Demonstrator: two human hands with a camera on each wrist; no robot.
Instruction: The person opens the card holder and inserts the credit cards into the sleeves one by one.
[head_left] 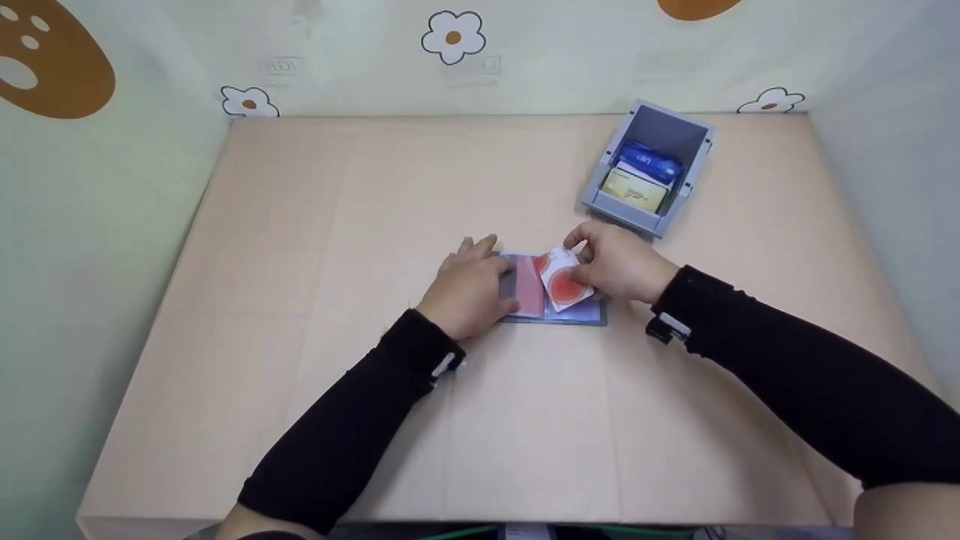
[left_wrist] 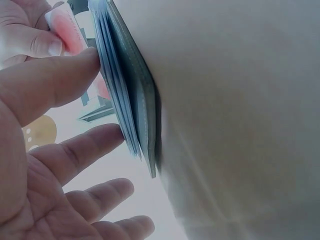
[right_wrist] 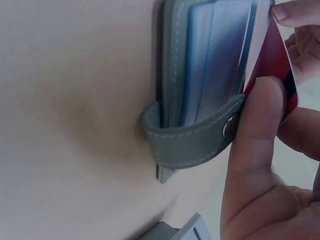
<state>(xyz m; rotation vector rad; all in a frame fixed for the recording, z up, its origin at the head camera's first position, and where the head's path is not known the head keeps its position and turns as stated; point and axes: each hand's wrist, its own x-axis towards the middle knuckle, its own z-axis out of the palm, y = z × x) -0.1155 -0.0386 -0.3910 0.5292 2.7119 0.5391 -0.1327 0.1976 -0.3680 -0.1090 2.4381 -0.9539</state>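
Observation:
A grey card holder (head_left: 604, 315) lies spread on the table, its clear sleeves (right_wrist: 220, 55) fanned in the left wrist view. Over its right half my right hand (head_left: 626, 262) pinches a white card with red circles (head_left: 566, 289) between thumb and fingers; the card is tilted. In the right wrist view the card's red face (right_wrist: 270, 65) stands close to the sleeves. My left hand (head_left: 469, 289) presses the holder's left side with thumb and index finger, over a pink card (head_left: 529, 289); the other fingers stretch out. A strap with a metal snap (right_wrist: 195, 137) curves up from the holder.
Behind the right hand stands a grey open bin (head_left: 671, 124) holding a blue packet (head_left: 651, 161) and a yellow box (head_left: 634, 189). A peach cloth covers the table (head_left: 300, 225). Patterned white curtains (head_left: 540, 60) rise behind it and at the sides.

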